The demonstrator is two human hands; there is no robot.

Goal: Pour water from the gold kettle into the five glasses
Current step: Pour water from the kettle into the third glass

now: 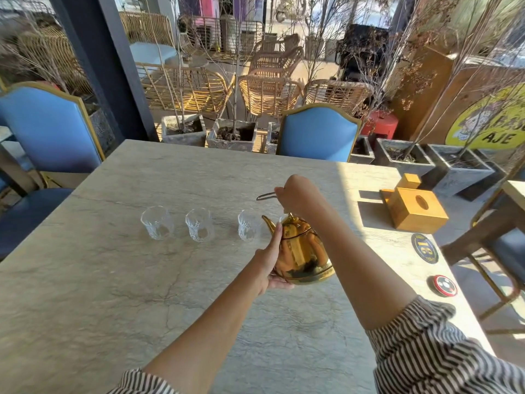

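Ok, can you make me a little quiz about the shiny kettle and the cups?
1. True or false: the kettle is standing on the table by itself.
2. How many glasses can you see fully? A) one B) three C) six
3. Fill in: the right hand holds the kettle's ____.

Key:
1. False. The left hand supports its side and bottom, and the right hand grips above.
2. B. The left glass, middle glass and right glass show clearly; any others are hidden behind the kettle and arm.
3. Handle.
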